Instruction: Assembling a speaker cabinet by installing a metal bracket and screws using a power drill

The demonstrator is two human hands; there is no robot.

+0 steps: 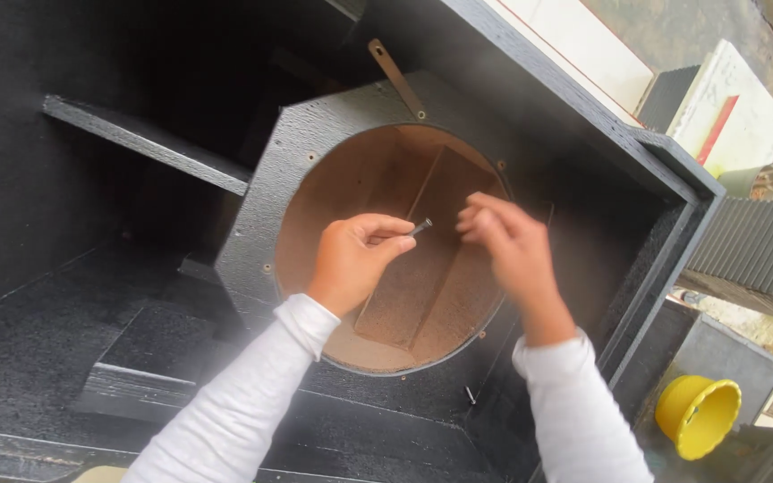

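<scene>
Nearest the camera, both forearms come up from the bottom of the frame in white sleeves (252,394). I note the left hand (355,259) curled narrow, thumb and forefinger pinching a small dark screw (421,227) by its head end, so that the shank points out to the right. The screw is thus held in the air, above the opening and clear of the board. The right hand (505,240) is just beside it, fingers bunched and bent down toward the screw tip; it appears somewhat blurred, and I cannot tell whether it holds anything or touches the screw. I judge this pairing of hands to be a matter of fingers working on a small fastener.

Beneath the hands lies the round cutout (386,295) in a black textured baffle board (279,188), with bare brown panels visible inside. Small holes ring the cutout's edge. A second small screw or pin (470,394) lies on the black surface below the cutout, near the right sleeve.

Farther off, a narrow metal strap (395,79) runs up from the board's top edge. A black shelf (136,139) projects at the left inside the black cabinet (583,116). Outside it, at lower right, sits a yellow bucket (698,413).
</scene>
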